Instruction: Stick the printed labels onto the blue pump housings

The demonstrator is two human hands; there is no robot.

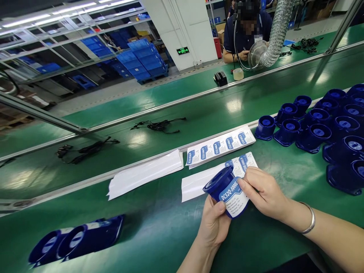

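From my remote post I take clock bearings from the blue housing (220, 185), which is lifted over the near side of the green counter (148, 227), tilted, its round mouth toward 10 o'clock.

Left hand (214, 222), at 7 o'clock: fingers clamped on the blue housing, thumb on the near side. Right hand (263, 193), at 3 o'clock: thumb and forefinger close together, the thumb touching the right edge of the printed label (234, 197) on the curved wall. I cannot tell whether these fingers pinch the label or only press it. A bangle (309, 218) circles the right wrist.

Behind the blue housing, and partly hidden by it, lies a label sheet (196, 182): bare at its left part, printed at its right. At 12 o'clock I record a stack of printed sheets (218, 146); between 9 and 10, white paper strips (146, 170). Two more housings (98, 235) sit between 8 and 9, near each other. A large group of housings (317, 134) stands at 2 o'clock. Black cables (160, 125) lie between 10 and 11. Far off at 12, a co-worker (231, 38) sits beside a flexible duct (280, 34).
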